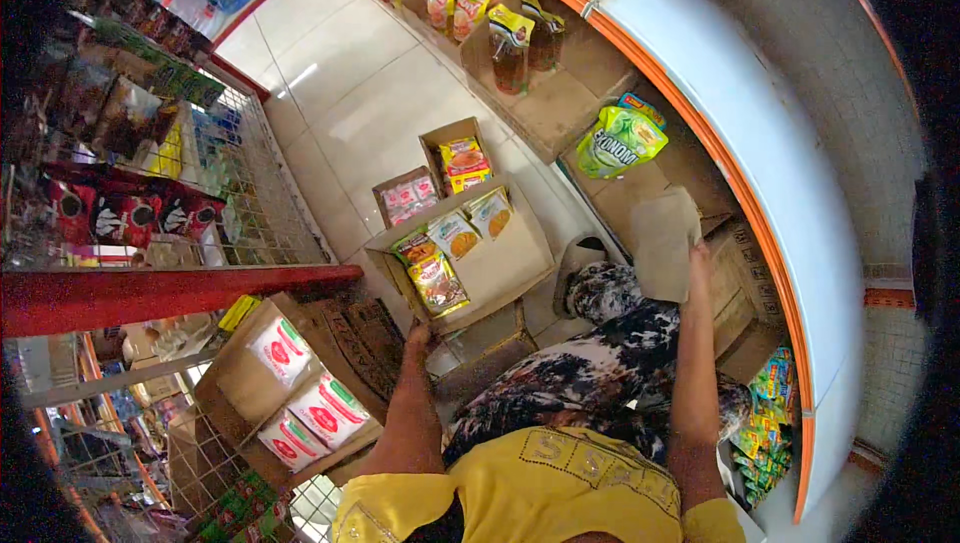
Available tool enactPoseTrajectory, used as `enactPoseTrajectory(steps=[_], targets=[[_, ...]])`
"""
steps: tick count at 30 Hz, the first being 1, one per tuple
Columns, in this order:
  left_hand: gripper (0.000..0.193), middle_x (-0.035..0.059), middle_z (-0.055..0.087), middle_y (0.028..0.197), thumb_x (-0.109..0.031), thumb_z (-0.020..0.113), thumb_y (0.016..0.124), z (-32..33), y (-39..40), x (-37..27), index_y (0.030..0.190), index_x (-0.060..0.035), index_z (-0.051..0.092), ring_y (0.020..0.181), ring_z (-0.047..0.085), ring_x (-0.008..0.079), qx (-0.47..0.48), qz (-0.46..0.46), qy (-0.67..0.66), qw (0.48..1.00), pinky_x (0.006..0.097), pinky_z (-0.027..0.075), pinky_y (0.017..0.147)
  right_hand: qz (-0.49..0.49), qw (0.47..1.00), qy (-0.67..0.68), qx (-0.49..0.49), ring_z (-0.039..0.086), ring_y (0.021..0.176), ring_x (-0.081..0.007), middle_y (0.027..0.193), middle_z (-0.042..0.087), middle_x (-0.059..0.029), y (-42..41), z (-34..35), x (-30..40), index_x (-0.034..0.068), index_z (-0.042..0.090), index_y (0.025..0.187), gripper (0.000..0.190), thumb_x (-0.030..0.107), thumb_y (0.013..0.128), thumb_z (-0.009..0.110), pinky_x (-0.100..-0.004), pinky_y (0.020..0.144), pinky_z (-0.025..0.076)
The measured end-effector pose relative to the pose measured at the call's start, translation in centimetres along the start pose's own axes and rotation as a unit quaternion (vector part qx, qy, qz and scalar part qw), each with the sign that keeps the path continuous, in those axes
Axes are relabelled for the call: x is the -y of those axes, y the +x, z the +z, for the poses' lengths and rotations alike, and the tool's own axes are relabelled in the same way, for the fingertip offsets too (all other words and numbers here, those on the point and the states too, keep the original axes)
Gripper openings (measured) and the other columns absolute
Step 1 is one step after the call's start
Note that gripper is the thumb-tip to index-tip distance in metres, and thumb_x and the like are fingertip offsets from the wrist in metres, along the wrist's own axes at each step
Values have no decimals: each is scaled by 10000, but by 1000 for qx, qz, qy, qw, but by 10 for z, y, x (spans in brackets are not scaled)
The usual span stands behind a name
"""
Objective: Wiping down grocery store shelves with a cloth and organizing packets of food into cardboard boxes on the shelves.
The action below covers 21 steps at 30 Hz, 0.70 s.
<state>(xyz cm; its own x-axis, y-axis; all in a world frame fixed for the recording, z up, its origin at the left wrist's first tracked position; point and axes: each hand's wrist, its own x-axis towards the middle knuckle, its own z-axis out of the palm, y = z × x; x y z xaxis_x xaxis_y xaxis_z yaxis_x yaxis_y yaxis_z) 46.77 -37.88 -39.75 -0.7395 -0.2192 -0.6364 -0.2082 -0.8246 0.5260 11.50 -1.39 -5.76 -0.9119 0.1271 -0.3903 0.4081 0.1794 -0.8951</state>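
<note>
My left hand (421,334) grips the near left corner of a shallow cardboard box (517,265). Inside that box, several food sachets (436,284) lie along its left and far sides. In my right hand (699,261) is a plain piece of cardboard (664,243), held above the lower shelf on the right. Just beyond it, a green pouch (621,141) rests in a cut-down carton (637,186). Two smaller boxes touch or nearly touch the far side of the shallow box: one holds pink-and-white packs (410,198), the other yellow packets (466,162).
A carton (225,393) of white-and-red packs stands at my left, beside a wire rack (285,190) with a red bar (180,295). An orange-edged shelf (720,145) curves along the right. Oil pouches (511,47) stand in cartons on the tiled floor (367,100) side.
</note>
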Motion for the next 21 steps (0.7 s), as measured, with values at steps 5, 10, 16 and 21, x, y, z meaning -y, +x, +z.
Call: enactPoseTrajectory(steps=[5, 10, 16, 21], targets=[[300, 93, 555, 768, -363, 500, 823, 93, -47, -65, 874, -67, 511, 694, 558, 267, -93, -16, 115, 989, 367, 474, 603, -37, 989, 132, 56, 593, 700, -185, 888, 601, -74, 11, 7, -5, 27, 522, 1048, 255, 121, 811, 498, -304, 609, 485], [226, 138, 551, 844, -118, 426, 743, 74, -35, -72, 927, 2, 478, 761, 572, 300, -119, -2, 10, 993, 409, 502, 636, -56, 968, 228, 84, 609, 740, -188, 897, 613, -78, -1, 23, 4, 36, 535, 1047, 239, 97, 822, 481, -324, 639, 506], [331, 156, 530, 962, 4, 385, 680, 110, -26, -90, 1002, 47, 451, 789, 576, 295, -69, 3, -25, 997, 396, 566, 652, -58, 959, 264, 82, 606, 762, -198, 938, 603, -95, 21, 13, -25, 24, 509, 1088, 284, 103, 816, 509, -325, 650, 503], [90, 96, 440, 669, 7, 436, 625, 148, -54, -117, 699, 7, 384, 623, 525, 292, -135, 54, -124, 982, 443, 554, 711, -36, 937, 328, 113, 619, 733, -186, 888, 625, -69, 5, 26, -19, 53, 573, 1019, 220, 64, 811, 500, -310, 643, 513]])
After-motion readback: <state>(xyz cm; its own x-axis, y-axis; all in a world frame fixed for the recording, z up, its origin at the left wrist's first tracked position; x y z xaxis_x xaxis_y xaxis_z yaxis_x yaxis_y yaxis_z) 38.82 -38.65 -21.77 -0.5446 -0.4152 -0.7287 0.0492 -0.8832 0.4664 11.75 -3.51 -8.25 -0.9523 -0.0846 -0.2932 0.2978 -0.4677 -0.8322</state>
